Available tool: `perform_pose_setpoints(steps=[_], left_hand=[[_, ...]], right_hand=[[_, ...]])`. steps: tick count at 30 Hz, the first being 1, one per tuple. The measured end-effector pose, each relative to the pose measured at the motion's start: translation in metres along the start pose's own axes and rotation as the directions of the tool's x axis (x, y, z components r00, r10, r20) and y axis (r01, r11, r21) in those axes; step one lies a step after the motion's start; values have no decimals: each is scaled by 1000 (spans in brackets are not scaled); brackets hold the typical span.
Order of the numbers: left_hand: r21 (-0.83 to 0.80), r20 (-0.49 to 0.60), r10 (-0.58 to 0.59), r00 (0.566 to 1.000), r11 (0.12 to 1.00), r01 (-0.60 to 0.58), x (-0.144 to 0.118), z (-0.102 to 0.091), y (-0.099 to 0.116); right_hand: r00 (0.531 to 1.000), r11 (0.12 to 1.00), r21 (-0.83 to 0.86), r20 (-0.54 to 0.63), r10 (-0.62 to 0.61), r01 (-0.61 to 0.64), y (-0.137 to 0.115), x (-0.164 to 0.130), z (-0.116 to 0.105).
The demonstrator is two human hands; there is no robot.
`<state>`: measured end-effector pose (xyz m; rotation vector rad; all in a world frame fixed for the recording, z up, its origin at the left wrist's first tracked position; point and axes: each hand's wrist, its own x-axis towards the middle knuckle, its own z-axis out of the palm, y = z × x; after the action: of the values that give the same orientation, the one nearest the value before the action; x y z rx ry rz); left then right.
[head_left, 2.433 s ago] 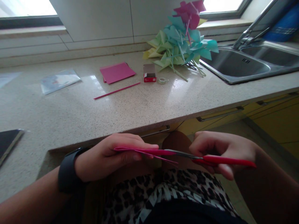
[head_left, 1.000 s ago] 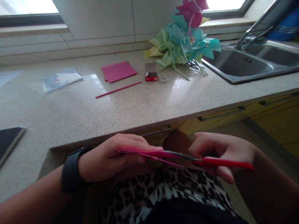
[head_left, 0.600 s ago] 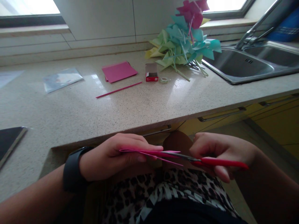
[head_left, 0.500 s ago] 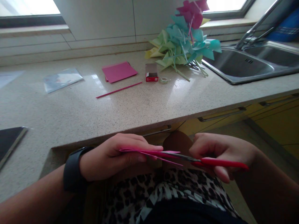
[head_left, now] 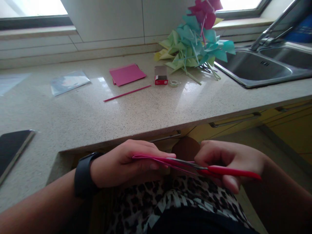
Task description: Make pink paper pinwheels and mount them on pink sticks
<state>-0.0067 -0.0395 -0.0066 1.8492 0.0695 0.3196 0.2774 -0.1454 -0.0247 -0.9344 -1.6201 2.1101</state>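
My left hand (head_left: 129, 162) pinches a folded sheet of pink paper (head_left: 148, 158) between thumb and fingers, in front of the counter's edge. The fold lies toward the left and the loose ends point right. My right hand (head_left: 229, 162) is closed round the red handles of a pair of scissors (head_left: 229, 170). Their blades reach left into the paper, near the fingertips of my left hand. How far the cut runs is hidden by the edge-on view.
On the speckled counter (head_left: 85, 123) lie pink paper sheets (head_left: 128, 74), a thin pink stick (head_left: 127, 93), a small box (head_left: 161, 76), a tape roll (head_left: 174, 83) and a clear packet (head_left: 70, 83). Paper pinwheels (head_left: 195, 45) are heaped beside the sink (head_left: 263, 66). A dark flat device (head_left: 14, 146) lies left.
The scissor blades have closed further and sit deeper along the pink paper. Both hands are closer together. The whole view has shifted slightly.
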Motion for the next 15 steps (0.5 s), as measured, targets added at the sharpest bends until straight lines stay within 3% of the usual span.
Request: perform_pose_setpoints(steps=[15], left_hand=[[7,-2,4,1000,1000,-4,-1,1,-1]], right_hand=[[1000,1000,9,-13,1,-1,-1,-1,1]])
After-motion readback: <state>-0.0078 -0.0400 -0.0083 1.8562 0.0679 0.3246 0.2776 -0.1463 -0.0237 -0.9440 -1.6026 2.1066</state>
